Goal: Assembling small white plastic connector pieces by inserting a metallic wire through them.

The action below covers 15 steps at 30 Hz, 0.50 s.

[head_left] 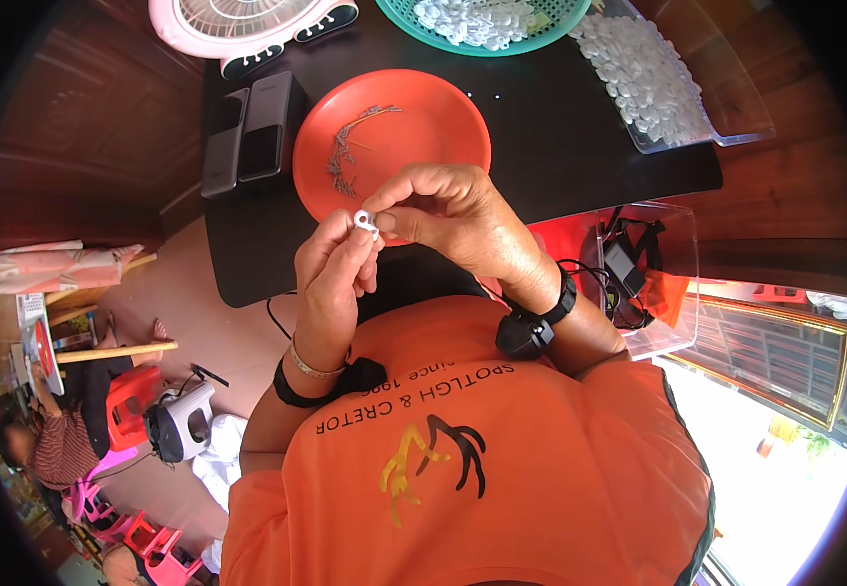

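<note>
In front of my chest, my left hand [330,272] pinches a small white plastic cable clip [365,221] with a round hole. My right hand [472,223] comes in from the right, its thumb and index finger pressed together against the clip's side. Whatever sits between those fingertips is too small and hidden to make out. Just beyond both hands, an orange-red plastic basin [438,122] rests on the dark table [570,171]. Short grey nails [343,154] lie strewn along the basin's left side.
Farther back are a green basket [490,51] and a clear tray [736,112], both holding many white clips. Two grey phone-like devices [265,127] lie left of the basin, below a pink fan [238,18]. A clear bin [677,254] with cables stands at right; a person [67,449] sits at far left.
</note>
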Each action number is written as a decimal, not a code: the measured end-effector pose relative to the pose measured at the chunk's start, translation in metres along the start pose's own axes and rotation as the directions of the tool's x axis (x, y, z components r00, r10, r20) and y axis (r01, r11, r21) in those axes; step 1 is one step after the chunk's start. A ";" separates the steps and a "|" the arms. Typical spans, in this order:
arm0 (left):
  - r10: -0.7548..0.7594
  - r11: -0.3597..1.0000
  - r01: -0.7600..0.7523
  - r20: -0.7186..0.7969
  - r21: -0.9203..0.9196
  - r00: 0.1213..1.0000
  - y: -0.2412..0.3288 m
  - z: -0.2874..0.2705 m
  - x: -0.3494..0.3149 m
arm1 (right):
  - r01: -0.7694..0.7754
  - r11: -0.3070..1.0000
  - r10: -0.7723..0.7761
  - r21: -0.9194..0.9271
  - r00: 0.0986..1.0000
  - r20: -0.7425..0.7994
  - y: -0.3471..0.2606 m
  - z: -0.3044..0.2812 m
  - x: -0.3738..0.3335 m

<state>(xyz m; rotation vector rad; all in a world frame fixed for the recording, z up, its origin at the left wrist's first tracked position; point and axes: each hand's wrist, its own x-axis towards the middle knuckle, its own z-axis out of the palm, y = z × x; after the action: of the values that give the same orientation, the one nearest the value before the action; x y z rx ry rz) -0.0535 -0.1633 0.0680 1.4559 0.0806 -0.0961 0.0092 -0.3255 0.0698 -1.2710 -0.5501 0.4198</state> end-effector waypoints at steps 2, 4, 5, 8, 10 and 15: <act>0.009 1.000 -0.009 -0.005 -0.002 1.000 0.000 0.001 0.000 | 0.016 0.999 -0.016 -0.045 1.000 -0.003 0.000 0.000 0.000; 0.019 1.000 -0.019 -0.012 -0.005 1.000 0.000 0.002 0.000 | 0.033 0.996 -0.033 -0.089 0.999 -0.003 0.000 0.000 0.000; 0.012 1.000 -0.012 -0.021 -0.016 1.000 0.000 0.002 0.000 | 0.049 0.992 -0.050 -0.116 0.999 -0.002 0.000 0.001 0.000; 0.014 1.000 -0.015 -0.039 -0.026 0.999 -0.002 0.001 0.000 | 0.079 0.979 -0.079 -0.189 0.997 0.009 0.000 0.001 0.000; 0.023 0.999 -0.024 -0.047 -0.025 0.999 -0.002 0.000 0.000 | 0.094 0.968 -0.092 -0.234 0.996 0.017 -0.002 0.004 0.000; 0.036 0.999 -0.040 -0.157 -0.025 0.987 0.004 0.009 -0.001 | 0.216 0.800 -0.281 -0.560 0.959 -0.033 -0.002 0.017 -0.002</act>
<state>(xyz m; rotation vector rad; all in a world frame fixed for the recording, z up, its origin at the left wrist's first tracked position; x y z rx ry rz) -0.0539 -0.1717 0.0727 1.4350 0.1820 0.0508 -0.0025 -0.3139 0.0744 -1.7377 -0.7635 -0.0515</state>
